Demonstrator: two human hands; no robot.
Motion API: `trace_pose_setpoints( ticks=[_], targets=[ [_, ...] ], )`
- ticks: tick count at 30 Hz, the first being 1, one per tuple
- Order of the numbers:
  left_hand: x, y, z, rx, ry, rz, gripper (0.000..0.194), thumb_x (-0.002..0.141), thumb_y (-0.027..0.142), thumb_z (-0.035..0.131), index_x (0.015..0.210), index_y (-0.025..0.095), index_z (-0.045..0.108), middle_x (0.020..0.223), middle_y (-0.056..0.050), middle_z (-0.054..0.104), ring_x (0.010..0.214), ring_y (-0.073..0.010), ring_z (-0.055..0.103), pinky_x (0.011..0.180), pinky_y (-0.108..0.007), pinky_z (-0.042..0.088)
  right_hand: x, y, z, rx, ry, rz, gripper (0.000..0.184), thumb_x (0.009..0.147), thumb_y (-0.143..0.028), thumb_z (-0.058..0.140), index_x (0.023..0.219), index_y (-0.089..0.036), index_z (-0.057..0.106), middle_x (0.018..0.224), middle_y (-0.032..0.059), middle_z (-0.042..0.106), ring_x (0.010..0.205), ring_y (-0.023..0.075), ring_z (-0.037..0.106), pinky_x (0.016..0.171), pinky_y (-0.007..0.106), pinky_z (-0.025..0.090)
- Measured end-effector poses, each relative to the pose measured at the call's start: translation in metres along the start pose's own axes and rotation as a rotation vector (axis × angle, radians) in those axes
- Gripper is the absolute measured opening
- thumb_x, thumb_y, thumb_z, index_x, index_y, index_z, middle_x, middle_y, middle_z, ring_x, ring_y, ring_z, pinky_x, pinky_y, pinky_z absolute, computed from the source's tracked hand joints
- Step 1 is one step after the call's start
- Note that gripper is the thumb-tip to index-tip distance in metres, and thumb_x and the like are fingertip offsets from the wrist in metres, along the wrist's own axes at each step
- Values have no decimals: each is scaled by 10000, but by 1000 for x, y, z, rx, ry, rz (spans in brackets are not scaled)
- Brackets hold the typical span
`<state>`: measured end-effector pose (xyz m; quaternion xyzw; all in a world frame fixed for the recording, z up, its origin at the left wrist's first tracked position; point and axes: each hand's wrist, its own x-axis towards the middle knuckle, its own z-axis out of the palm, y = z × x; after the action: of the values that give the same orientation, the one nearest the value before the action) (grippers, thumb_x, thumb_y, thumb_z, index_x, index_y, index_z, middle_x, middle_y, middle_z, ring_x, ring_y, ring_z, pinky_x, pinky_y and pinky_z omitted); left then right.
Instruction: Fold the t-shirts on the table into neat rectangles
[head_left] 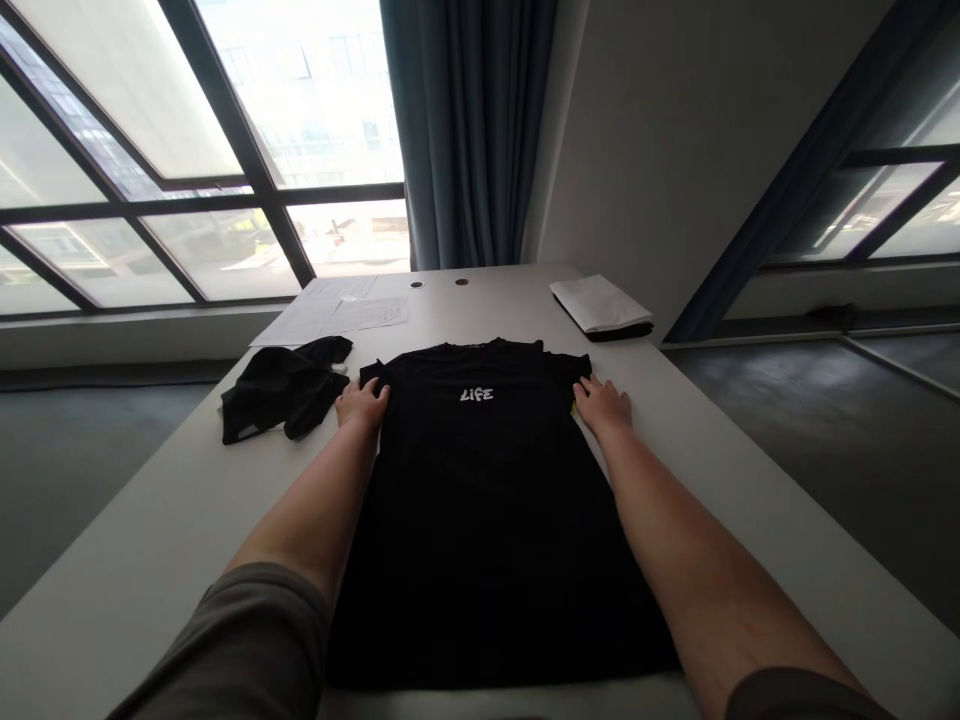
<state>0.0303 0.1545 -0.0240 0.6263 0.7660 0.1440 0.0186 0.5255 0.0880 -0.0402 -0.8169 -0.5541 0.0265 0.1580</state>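
Note:
A black T-shirt (pixel 480 510) lies spread flat on the white table, its neckline away from me and a small white print (pixel 476 395) below the collar. My left hand (pixel 364 403) is at the left sleeve, fingers closed on its lower edge. At the opposite sleeve, my right hand (pixel 604 405) has its fingers closed on the cloth; a bit of yellow shows beside them. The fingertips are partly hidden against the dark fabric. Left of my left hand rests a crumpled black garment (pixel 285 385) with a small pale patch.
Printed papers (pixel 367 313) lie at the table's far left. A white folded item (pixel 602 303) sits on something black at the far right. Two round holes (pixel 461 282) mark the back of the white table (pixel 720 510). Behind it are windows and a blue curtain (pixel 469 130).

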Motion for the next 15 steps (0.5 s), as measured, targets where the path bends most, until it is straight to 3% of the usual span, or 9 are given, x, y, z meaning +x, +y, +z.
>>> trace_pose_setpoints(
  ticks=[4, 8, 12, 15],
  targets=[
    [-6, -1, 1, 34, 84, -16, 547, 966, 520, 483, 1372, 188, 640, 1493, -184, 556, 1353, -352, 507, 1085, -486, 419, 6, 8, 4, 31, 93, 48, 497, 992, -343, 366, 1320, -230, 723, 1386, 125, 668, 1311, 323, 556, 1130, 520, 363],
    [-13, 3, -3, 58, 139, -121, 502, 945, 553, 501, 1206, 168, 688, 1303, -208, 643, 1201, -385, 571, 980, -523, 459, 15, 22, 0, 69, 168, 85, 418, 952, -403, 461, 1105, -218, 804, 1105, 149, 753, 1038, 311, 652, 931, 429, 473],
    [-10, 10, -6, 109, 200, -203, 558, 972, 589, 412, 1163, 135, 675, 1295, -247, 622, 1217, -426, 535, 976, -584, 434, 31, 24, -5, 53, 230, 160, 440, 845, -554, 648, 1082, -201, 766, 1144, 156, 707, 1075, 338, 600, 924, 451, 464],
    [-8, 13, -7, 143, 192, -215, 543, 937, 567, 480, 1193, 117, 643, 1291, -247, 626, 1210, -417, 554, 969, -547, 452, 40, 18, -4, 13, 179, 214, 438, 796, -566, 708, 1038, -203, 753, 1193, 174, 663, 1137, 371, 556, 945, 512, 445]
  ],
)
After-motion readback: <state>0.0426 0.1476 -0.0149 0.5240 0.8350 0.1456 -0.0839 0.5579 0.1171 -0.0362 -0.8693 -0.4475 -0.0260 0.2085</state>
